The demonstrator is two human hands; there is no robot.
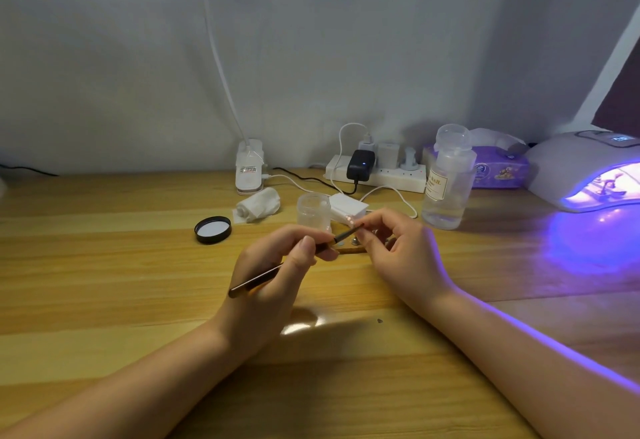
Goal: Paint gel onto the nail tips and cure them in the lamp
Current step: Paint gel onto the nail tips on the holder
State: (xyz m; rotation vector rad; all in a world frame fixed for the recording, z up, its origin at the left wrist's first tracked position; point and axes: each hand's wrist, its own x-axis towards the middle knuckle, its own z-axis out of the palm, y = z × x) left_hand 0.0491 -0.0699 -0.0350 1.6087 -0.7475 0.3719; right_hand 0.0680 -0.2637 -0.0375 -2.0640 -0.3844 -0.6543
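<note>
**Brush tip meets nail tip above the middle of the table**

The left hand point(277, 272) pinches a thin dark brush with a gold ferrule point(294, 265) between thumb and curled fingers, handle slanting back toward the near edge, bristles pointing up and right. The right hand point(394, 248) has its fingertips drawn together on a small pale nail tip point(360, 225) — too small to make out clearly — and the bristle end touches it or lies just beside it.

Below the hands, on the light wooden table point(104, 283), lie a slim wooden stick point(349, 250) and a small metal stud point(355, 241). Just behind stands a small clear open jar point(313, 210), with its round black lid point(212, 229) lying inside-up to the left. A crumpled white tissue point(258, 205) sits beyond the lid. A tall clear labelled bottle point(446, 182) stands right of the jar. At the far right edge the white domed curing lamp point(581, 168) glows violet — its light spills across the wood. A white power strip point(377, 172) runs along the far edge.
</note>
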